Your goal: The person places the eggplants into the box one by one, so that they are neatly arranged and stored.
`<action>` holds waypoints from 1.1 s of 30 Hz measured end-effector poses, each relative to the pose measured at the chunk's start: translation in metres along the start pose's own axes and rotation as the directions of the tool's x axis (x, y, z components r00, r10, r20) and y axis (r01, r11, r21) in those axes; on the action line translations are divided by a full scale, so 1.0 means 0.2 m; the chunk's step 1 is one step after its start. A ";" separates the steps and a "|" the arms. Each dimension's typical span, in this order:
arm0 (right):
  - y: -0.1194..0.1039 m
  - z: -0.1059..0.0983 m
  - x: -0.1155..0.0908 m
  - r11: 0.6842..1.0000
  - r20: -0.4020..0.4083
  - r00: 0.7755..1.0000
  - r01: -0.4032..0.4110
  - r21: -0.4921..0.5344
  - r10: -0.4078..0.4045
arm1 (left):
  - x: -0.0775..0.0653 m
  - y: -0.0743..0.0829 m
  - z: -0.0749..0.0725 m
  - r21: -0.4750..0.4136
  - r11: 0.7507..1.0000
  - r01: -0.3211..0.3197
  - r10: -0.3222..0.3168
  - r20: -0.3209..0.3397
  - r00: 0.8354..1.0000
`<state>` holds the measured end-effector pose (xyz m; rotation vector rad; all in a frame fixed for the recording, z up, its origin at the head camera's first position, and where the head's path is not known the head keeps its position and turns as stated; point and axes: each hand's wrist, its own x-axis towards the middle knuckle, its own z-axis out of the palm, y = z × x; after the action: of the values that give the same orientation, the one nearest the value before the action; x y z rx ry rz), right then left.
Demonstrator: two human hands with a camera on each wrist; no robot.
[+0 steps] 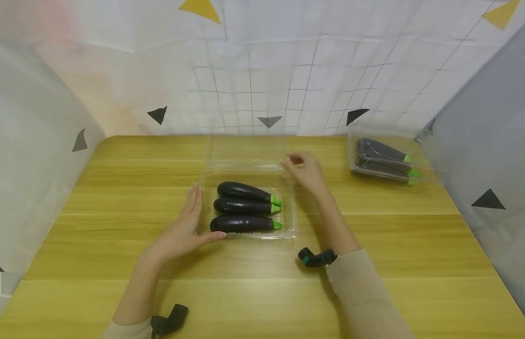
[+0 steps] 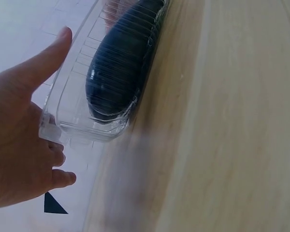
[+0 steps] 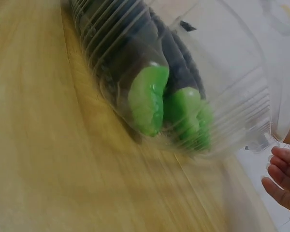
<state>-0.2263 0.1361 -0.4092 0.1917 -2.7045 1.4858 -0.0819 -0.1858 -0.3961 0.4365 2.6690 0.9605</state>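
Observation:
A clear plastic clamshell box [image 1: 290, 207] stands on the table with its clear lid [image 1: 247, 153] raised at the back. Three dark eggplants [image 1: 245, 222] with green stems lie in it side by side, stems to the right. My left hand [image 1: 184, 233] spans the front left corner, fingers straight along the left side and thumb [image 2: 50, 55] at the front rim. My right hand [image 1: 306, 174] pinches the lid near its right edge; in the right wrist view, curled fingers [image 3: 282, 176] meet the clear plastic edge.
Another clear clamshell box [image 1: 351, 162] with eggplants [image 1: 383, 149] inside stands at the back right of the wooden table [image 1: 254, 292]. A white sheet [image 1: 131, 84] with grid lines and dark triangles hangs behind the table. Grey panels [image 1: 491, 141] flank it.

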 end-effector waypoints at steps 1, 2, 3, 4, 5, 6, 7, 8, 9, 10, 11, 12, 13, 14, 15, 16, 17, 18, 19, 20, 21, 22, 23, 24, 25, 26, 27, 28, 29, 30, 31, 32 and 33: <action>0.00 0.00 -0.01 1.000 -0.011 1.000 -0.004 0.014 0.005 | 0.00 0.00 0.00 0.004 1.000 0.001 -0.001 0.002 1.000; -0.01 0.00 -0.01 0.999 -0.025 1.000 -0.008 0.032 0.009 | 0.00 0.01 0.00 0.009 1.000 0.001 -0.001 0.003 1.000; -0.01 0.00 -0.01 0.999 -0.040 0.999 -0.013 0.047 0.015 | 0.01 0.01 0.00 0.013 1.000 0.001 -0.001 0.005 1.000; -0.01 0.00 -0.02 0.998 -0.059 0.998 -0.013 0.066 0.017 | 0.01 0.01 0.00 0.020 1.000 0.002 -0.002 0.007 1.000; 0.00 0.00 -0.02 0.996 -0.077 0.997 -0.014 0.091 0.021 | 0.01 0.02 0.00 0.025 1.000 0.003 -0.003 0.007 1.000; 0.00 0.01 -0.03 0.994 -0.096 0.995 -0.014 0.109 0.024 | 0.01 0.02 0.00 0.033 0.999 0.002 -0.003 0.007 1.000; 0.01 0.01 -0.03 0.992 -0.119 0.993 -0.005 0.126 0.020 | 0.01 0.02 0.00 0.040 0.999 0.004 -0.005 0.007 1.000; 0.01 0.02 -0.04 0.990 -0.140 0.990 0.007 0.141 0.013 | 0.01 0.03 0.00 0.048 0.999 0.006 -0.006 0.007 1.000; 0.02 0.02 -0.04 0.988 -0.160 0.987 0.018 0.153 0.007 | 0.01 0.03 0.00 0.050 0.999 0.004 -0.005 0.007 1.000; 0.02 0.02 -0.05 0.986 -0.179 0.984 0.030 0.161 0.000 | 0.01 0.03 0.00 0.055 0.998 0.008 -0.009 0.007 1.000; 0.03 0.02 -0.05 0.985 -0.196 0.981 0.037 0.166 -0.004 | 0.01 0.04 0.00 0.056 0.998 0.012 -0.012 0.007 1.000; 0.03 0.03 -0.06 0.984 -0.214 0.977 0.046 0.170 -0.009 | 0.01 0.04 0.00 0.057 0.998 0.014 -0.014 0.008 1.000; 0.04 0.03 -0.06 0.983 -0.229 0.973 0.049 0.176 -0.008 | 0.01 0.05 0.00 0.056 0.998 0.017 -0.018 0.010 1.000; 0.04 0.03 -0.06 0.981 -0.241 0.970 0.050 0.185 -0.004 | 0.01 0.05 0.00 0.055 0.998 0.018 -0.018 0.010 1.000; 0.04 0.03 -0.06 0.979 -0.254 0.967 0.053 0.196 -0.001 | 0.01 0.06 0.00 0.053 0.998 0.018 -0.018 0.009 1.000; 0.04 0.03 -0.07 0.977 -0.266 0.964 0.059 0.207 -0.002 | 0.01 0.06 0.00 0.056 0.998 0.019 -0.019 0.008 1.000; 0.04 0.03 -0.07 0.973 -0.278 0.961 0.064 0.221 0.000 | 0.01 0.06 0.00 0.057 0.998 0.015 -0.015 0.005 1.000; 0.04 0.02 -0.07 0.969 -0.289 0.957 0.072 0.237 0.000 | 0.02 0.06 -0.01 0.060 0.998 0.011 -0.011 0.003 1.000; 0.04 0.02 -0.08 0.967 -0.300 0.954 0.076 0.244 0.001 | 0.02 0.06 -0.01 0.061 0.998 0.006 -0.006 0.000 1.000; 0.04 0.02 -0.08 0.963 -0.312 0.950 0.082 0.256 0.002 | 0.02 0.07 -0.01 0.059 0.998 -0.001 0.001 -0.002 1.000; 0.03 0.02 -0.08 0.961 -0.324 0.946 0.089 0.264 0.001 | 0.02 0.06 -0.01 0.057 0.998 -0.005 0.005 -0.001 1.000; 0.03 0.02 -0.08 0.958 -0.333 0.943 0.094 0.269 0.002 | 0.02 0.06 -0.01 0.051 0.999 -0.009 0.009 -0.004 1.000; 0.03 0.02 -0.09 0.958 -0.341 0.940 0.095 0.272 0.003 | 0.02 0.06 -0.02 0.043 0.999 -0.009 0.010 -0.009 1.000; 0.03 0.02 -0.09 0.956 -0.347 0.938 0.098 0.275 0.003 | 0.03 0.06 -0.02 0.036 0.999 -0.005 0.006 -0.021 1.000; 0.03 0.02 -0.09 0.956 -0.351 0.936 0.101 0.277 0.003 | 0.03 0.05 -0.03 0.027 1.000 -0.004 0.005 -0.042 0.999; 0.03 0.02 -0.09 0.953 -0.355 0.935 0.109 0.282 -0.001 | 0.03 0.05 -0.04 0.015 1.000 -0.004 0.005 -0.077 0.997; 0.02 0.01 -0.09 0.952 -0.356 0.934 0.117 0.284 -0.009 | 0.04 0.04 -0.05 0.004 1.000 -0.012 0.012 -0.129 0.992; 0.01 0.01 -0.10 0.951 -0.357 0.934 0.126 0.283 -0.017 | 0.05 0.04 -0.06 -0.014 1.000 -0.025 0.022 -0.199 0.980; -0.01 0.00 -0.11 0.951 -0.359 0.933 0.134 0.277 -0.027 | 0.06 0.03 -0.07 -0.028 0.998 -0.047 0.037 -0.275 0.961; -0.03 0.00 -0.12 0.951 -0.359 0.933 0.144 0.273 -0.038 | 0.07 0.03 -0.08 -0.035 0.997 -0.073 0.056 -0.356 0.933; -0.06 -0.01 -0.13 0.950 -0.359 0.932 0.154 0.272 -0.048 | 0.08 0.02 -0.09 -0.043 0.994 -0.103 0.074 -0.432 0.899; -0.08 -0.02 -0.14 0.949 -0.359 0.932 0.161 0.271 -0.056 | 0.09 0.02 -0.10 -0.048 0.990 -0.135 0.093 -0.505 0.858; -0.10 -0.02 -0.15 0.948 -0.358 0.932 0.167 0.270 -0.062 | 0.10 0.02 -0.11 -0.052 0.986 -0.161 0.104 -0.566 0.818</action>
<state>-0.1939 0.1321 -0.3930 0.0872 -2.1545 1.6999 -0.1080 -0.1885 -0.3808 0.3623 3.1177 1.4509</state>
